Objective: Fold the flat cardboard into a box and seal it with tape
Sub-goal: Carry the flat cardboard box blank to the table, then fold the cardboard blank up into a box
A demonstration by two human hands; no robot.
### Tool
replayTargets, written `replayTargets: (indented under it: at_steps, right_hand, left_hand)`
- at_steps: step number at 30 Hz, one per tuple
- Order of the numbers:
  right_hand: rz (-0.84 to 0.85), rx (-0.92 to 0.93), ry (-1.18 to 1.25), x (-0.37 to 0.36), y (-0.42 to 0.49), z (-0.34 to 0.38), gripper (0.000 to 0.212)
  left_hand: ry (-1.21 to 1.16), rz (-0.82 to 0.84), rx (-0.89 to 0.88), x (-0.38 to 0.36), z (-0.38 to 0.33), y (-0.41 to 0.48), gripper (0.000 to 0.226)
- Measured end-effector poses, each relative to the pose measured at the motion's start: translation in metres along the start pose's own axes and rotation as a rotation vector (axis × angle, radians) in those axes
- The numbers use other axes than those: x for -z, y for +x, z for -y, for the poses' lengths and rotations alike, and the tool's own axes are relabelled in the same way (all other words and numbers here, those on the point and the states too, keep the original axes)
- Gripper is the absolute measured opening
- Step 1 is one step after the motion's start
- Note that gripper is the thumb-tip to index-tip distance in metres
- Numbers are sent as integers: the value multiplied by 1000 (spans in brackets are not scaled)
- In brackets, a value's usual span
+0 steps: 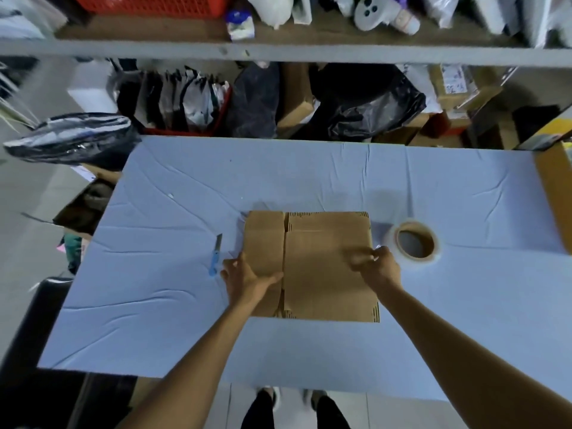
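A flat brown cardboard box point(322, 267) lies in the middle of the table on a light blue cloth point(185, 320). My left hand point(244, 275) rests on its left edge, fingers spread, thumb across the panel. My right hand point(376, 264) is over the right edge, blurred, its fingers curled near the cardboard's rim; whether they pinch anything I cannot tell. A roll of clear tape point(414, 241) with a brown core lies flat just right of the cardboard. A blue utility knife point(215, 258) lies to the left of the cardboard.
Shelves point(278, 52) crowded with bags, boxes and a red basket stand behind the table. A black plastic bag point(74, 137) hangs off the far left corner. A cardboard piece point(554, 193) overlaps the table's right edge. An open box point(83, 209) sits on the floor at left.
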State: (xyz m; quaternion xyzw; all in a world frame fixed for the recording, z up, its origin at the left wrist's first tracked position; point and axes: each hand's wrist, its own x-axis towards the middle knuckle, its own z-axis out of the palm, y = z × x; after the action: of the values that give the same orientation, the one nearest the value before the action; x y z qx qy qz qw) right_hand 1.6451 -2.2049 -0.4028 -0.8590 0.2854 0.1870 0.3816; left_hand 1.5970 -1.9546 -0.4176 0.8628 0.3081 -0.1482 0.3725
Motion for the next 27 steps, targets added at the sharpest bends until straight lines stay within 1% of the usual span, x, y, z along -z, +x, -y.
replayTargets:
  at_steps: [2,4,8,10,12,14,16,20,24,27]
  right_hand:
    - [-14,-18,248,2,-2,3,15]
    - [-9,-2,320,4,-6,6,11]
    - [49,85,250,9,-12,9,17]
    - [131,76,370,15,-12,10,17]
    - [226,49,507,23,-10,8,13]
    - [270,41,567,28,-7,7,16]
    - [285,42,581,29,-5,5,17]
    - [364,0,624,28,-2,8,25]
    - [502,-9,635,26,-2,19,28]
    - [512,-16,600,21,-3,26,29]
  left_hand:
    - [-57,25,20,6,1,1,104]
    - [-93,62,44,12,3,1,107]
    - [-99,146,60,20,5,4,113]
    - [-118,178,60,22,7,6,113]
    - [-189,209,67,25,8,7,117]
    - [-239,233,82,26,7,7,126]
    - [-222,250,88,25,5,8,130]
    - [-213,241,105,21,6,8,124]
    - [-302,246,89,21,6,11,122]
    - [-350,272,55,19,2,12,111]
